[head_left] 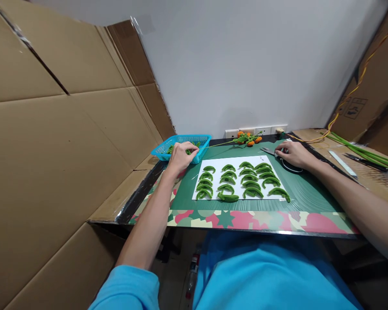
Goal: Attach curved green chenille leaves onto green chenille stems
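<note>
My left hand point(181, 156) is over the right part of a blue plastic basket point(158, 150), thumb and fingers pinched on the end of a thin stem point(217, 144). That stem runs right to a bunch of orange flowers with green leaves point(245, 138) lying by the wall. Over on the right, my right hand point(291, 154) has its fingers closed on a pair of scissors point(268, 150), blades pointing left, black handle loop partly under the hand. Between my hands, a white sheet point(210, 165) carries rows of curved green fuzzy pieces point(228, 173).
A green mat point(187, 189) covers the table, with a patterned strip point(226, 218) along its front edge. Cardboard walls point(67, 142) stand left and right. On the right lie green stems point(368, 153), a white strip point(342, 163) and dark tools point(367, 161). Power sockets point(263, 130) line the wall.
</note>
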